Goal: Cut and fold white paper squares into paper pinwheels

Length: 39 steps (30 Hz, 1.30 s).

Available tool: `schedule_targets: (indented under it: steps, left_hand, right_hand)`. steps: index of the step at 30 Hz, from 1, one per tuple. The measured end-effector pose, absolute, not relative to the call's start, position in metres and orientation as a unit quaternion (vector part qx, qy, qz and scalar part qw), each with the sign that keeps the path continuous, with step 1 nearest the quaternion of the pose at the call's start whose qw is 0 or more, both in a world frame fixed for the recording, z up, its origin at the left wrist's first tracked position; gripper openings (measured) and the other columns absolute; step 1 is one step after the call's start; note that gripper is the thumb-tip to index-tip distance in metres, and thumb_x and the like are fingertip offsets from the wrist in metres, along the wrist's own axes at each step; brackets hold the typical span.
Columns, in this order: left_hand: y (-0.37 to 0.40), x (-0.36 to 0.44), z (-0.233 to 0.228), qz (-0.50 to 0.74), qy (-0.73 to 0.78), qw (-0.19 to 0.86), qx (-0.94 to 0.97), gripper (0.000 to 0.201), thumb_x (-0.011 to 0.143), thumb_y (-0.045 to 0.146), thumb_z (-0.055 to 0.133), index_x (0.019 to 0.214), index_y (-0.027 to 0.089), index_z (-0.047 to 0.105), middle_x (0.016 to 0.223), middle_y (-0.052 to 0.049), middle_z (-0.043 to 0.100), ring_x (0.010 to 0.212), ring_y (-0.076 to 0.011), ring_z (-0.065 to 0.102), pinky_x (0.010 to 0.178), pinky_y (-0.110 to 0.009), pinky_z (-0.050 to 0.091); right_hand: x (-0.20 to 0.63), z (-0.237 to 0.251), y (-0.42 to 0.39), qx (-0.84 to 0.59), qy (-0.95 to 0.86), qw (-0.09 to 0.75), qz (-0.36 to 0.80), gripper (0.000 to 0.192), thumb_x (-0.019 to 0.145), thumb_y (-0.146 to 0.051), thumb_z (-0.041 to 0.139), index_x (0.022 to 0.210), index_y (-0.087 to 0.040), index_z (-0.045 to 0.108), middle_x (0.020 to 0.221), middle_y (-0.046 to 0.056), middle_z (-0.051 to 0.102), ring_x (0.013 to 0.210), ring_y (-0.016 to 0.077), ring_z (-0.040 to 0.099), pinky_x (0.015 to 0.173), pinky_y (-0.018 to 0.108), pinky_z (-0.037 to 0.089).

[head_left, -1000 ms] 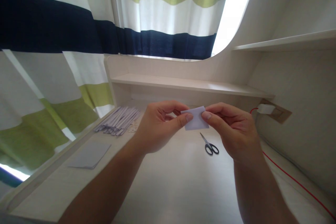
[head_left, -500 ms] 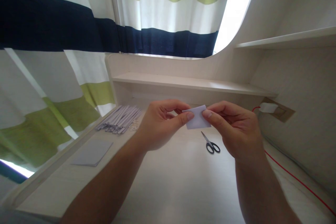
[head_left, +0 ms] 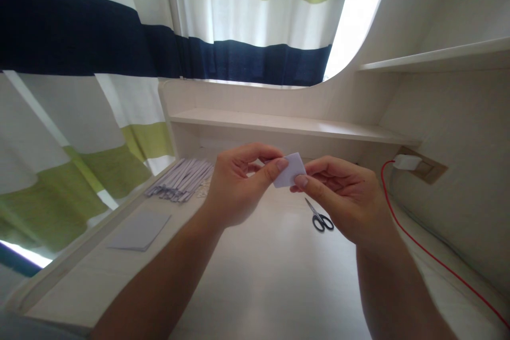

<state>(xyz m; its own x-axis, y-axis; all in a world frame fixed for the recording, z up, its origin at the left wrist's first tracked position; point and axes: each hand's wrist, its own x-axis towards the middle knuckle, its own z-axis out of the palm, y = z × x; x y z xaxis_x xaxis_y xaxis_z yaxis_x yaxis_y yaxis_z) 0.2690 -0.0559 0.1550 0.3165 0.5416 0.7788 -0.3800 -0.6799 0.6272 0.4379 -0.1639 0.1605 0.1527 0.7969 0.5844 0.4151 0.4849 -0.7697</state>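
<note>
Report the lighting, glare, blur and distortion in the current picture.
Head view: the window is blown out white, backlighting the curtain; head view: a soft sheen lies on the desk, whose lower-left corner looks blurred; head view: the paper looks slightly soft but clear in outline; head view: lines near the sides slant, suggesting wide-angle stretch.

White desk (head_left: 258,281) with strips (head_left: 183,178), sheets (head_left: 139,229), scissors (head_left: 316,214).

Broad green, white and navy bands stripe the curtains (head_left: 263,18) across the upper left and top centre. The paper (head_left: 290,171) at centre is pale lilac-white; the scissors (head_left: 317,215) have black handles; the cable (head_left: 438,259) at lower right is red.
</note>
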Motion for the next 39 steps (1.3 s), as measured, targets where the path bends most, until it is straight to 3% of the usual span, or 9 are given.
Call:
schedule_targets:
  steps: [5,13,30,39]
  left_hand:
    - [-0.0554,0.2703,0.154,0.583,0.051,0.402,0.705,0.006,0.085,0.024,0.084,0.09,0.022,0.082,0.082,0.0,0.078,0.076,-0.0132,0.072,0.064,-0.021,0.058]
    - [-0.0527,0.272,0.1522,0.596,0.042,0.414,0.687,0.011,0.084,0.031,0.085,0.09,0.022,0.082,0.082,-0.002,0.078,0.072,-0.0146,0.072,0.06,-0.023,0.058]
    - [-0.0574,0.2722,0.1533,0.61,0.072,0.388,0.687,0.016,0.086,0.038,0.083,0.088,0.022,0.081,0.084,-0.003,0.079,0.077,-0.0169,0.072,0.066,-0.027,0.06]
    - [-0.0565,0.2746,0.1521,0.612,0.07,0.398,0.68,0.015,0.086,0.036,0.083,0.088,0.022,0.08,0.081,-0.002,0.078,0.073,-0.0141,0.07,0.061,-0.023,0.055]
  right_hand:
    - [0.4376,0.1606,-0.1644,-0.486,-0.627,0.591,0.147,0.013,0.088,-0.035,0.084,0.09,-0.023,0.079,0.08,0.004,0.081,0.073,0.018,0.076,0.067,0.029,0.06]
    - [0.4347,0.1643,-0.167,-0.498,-0.613,0.601,0.126,0.016,0.083,-0.032,0.088,0.093,-0.022,0.08,0.086,0.005,0.082,0.075,0.0193,0.077,0.068,0.031,0.063]
    - [0.4324,0.1639,-0.1669,-0.507,-0.615,0.596,0.098,0.01,0.087,-0.033,0.085,0.086,-0.024,0.08,0.082,0.004,0.082,0.074,0.0195,0.077,0.068,0.031,0.063]
    - [0.4321,0.1629,-0.1654,-0.505,-0.619,0.597,0.078,0.014,0.086,-0.033,0.085,0.092,-0.021,0.081,0.083,0.005,0.082,0.072,0.019,0.076,0.067,0.032,0.064]
